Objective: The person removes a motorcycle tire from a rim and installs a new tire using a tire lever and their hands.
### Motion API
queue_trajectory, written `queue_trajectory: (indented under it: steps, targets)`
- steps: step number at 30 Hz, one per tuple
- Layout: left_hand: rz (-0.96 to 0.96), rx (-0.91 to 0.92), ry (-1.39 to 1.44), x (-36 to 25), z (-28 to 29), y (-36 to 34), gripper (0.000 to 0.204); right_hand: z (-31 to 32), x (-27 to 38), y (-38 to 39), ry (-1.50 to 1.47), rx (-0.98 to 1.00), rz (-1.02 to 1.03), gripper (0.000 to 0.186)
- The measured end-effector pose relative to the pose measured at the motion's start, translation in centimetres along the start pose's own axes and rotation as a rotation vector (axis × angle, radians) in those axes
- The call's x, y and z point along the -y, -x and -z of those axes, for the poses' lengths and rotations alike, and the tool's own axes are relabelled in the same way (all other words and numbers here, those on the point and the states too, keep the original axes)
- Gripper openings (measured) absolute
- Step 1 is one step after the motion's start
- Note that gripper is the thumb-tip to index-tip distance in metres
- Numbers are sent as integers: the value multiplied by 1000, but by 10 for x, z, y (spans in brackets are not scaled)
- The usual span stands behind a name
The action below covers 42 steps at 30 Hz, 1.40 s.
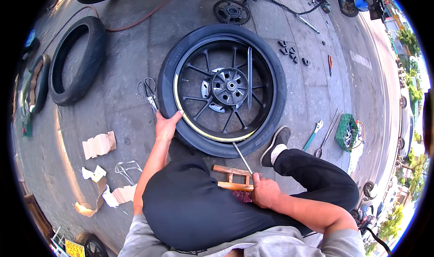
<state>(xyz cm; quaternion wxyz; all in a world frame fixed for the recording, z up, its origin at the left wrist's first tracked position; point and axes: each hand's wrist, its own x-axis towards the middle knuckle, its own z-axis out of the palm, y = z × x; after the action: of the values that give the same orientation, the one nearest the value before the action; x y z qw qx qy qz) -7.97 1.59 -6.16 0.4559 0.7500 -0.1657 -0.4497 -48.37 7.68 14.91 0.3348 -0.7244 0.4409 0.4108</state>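
A black spoked motorcycle wheel point(231, 86) lies flat before me, its black tyre point(276, 121) around it. A yellow strip point(202, 131) shows along the rim's left and near edge. My left hand point(165, 127) grips the tyre's near left side, thumb on top by the strip; its other fingers are partly hidden. My right hand point(266, 191) is closed round a metal tyre lever point(242, 157), whose far tip meets the gap between tyre and rim at the near side. A second lever point(249, 78) lies across the wheel's right half. Scissors point(148, 94) lie left of the tyre.
A small wooden stool point(235, 185) stands between my legs. Right of the wheel are a wrench point(313, 135), orange-handled pliers point(330, 65) and a green basket point(347, 132). A sprocket point(232, 12) lies beyond. Leftward are a loose tyre point(92, 69) and torn cardboard point(99, 145).
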Motion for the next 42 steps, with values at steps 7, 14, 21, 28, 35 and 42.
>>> queue_trajectory:
  steps: [7,14,21,28,35,42]
  targets:
    - [-49,266,-224,-55,-35,-54,104,-6,30,2,-239,166,-18,57]
    - [-203,334,-465,-162,-114,-138,104,65,99,-44,-494,138,126,66]
    - [-230,276,-542,-74,-69,-37,130,105,107,-55,-486,153,124,69]
    - [31,278,-270,-45,-53,-13,106,125,124,-64,-473,246,147,77]
    - [75,388,-345,-85,-48,-70,83,166,134,-92,-674,275,193,77]
    - [-73,442,-635,-193,-43,-194,106,208,182,-174,-940,142,490,84]
